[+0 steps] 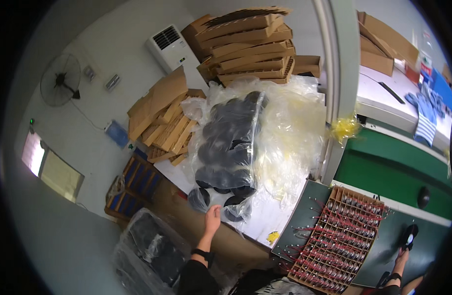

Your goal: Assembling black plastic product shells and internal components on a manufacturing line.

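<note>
Black round pieces (pixel 231 125) are mostly waiting in the plastic bag (pixel 258 123); just below it, the left hand (pixel 212 217) is hovering, its grip unclear; well right, the right hand (pixel 403 254) is gripping a black disc (pixel 410 234).

Pale wall (pixel 120 49) behind air conditioner (pixel 173 48), mounted fan (pixel 60 78) and bright window (pixel 33 152) left of it, grey post (pixel 350 64) right.

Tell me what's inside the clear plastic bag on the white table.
Through the clear plastic bag, many round black parts show, packed close together. Anything beneath them is covered, so layers and total count can't be told.
</note>
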The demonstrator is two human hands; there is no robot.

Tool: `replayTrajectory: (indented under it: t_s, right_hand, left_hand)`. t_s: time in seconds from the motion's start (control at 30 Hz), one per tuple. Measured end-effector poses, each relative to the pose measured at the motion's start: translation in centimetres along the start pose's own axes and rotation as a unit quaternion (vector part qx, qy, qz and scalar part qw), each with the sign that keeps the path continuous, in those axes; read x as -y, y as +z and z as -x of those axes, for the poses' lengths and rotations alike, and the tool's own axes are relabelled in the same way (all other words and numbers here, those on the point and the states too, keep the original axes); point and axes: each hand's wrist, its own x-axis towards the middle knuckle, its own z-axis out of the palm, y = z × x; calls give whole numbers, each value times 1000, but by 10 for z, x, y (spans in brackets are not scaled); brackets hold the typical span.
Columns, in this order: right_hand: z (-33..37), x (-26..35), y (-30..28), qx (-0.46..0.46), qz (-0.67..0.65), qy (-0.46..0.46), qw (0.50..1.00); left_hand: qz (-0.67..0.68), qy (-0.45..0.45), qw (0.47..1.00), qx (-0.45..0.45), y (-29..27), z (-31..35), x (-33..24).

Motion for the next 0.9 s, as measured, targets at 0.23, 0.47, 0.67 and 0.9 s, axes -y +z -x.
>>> replayTrajectory:
  t_s: [0.23,0.47,0.67,0.9]
  right_hand:
    - [73,3,68,-172,-130,143,966]
    - [177,11,41,41,44,189,980]
    - [283,27,122,77,154,137,975]
    - [359,30,199,123,227,66,964]
  left_hand:
    - [-111,27,978,174,8,-25,-17]
    - [-196,-24,959,204,37,-25,-7]
    - [-112,-68,914,383,32,-46,4]
    - [-268,-20,919,289,63,-27,-22]
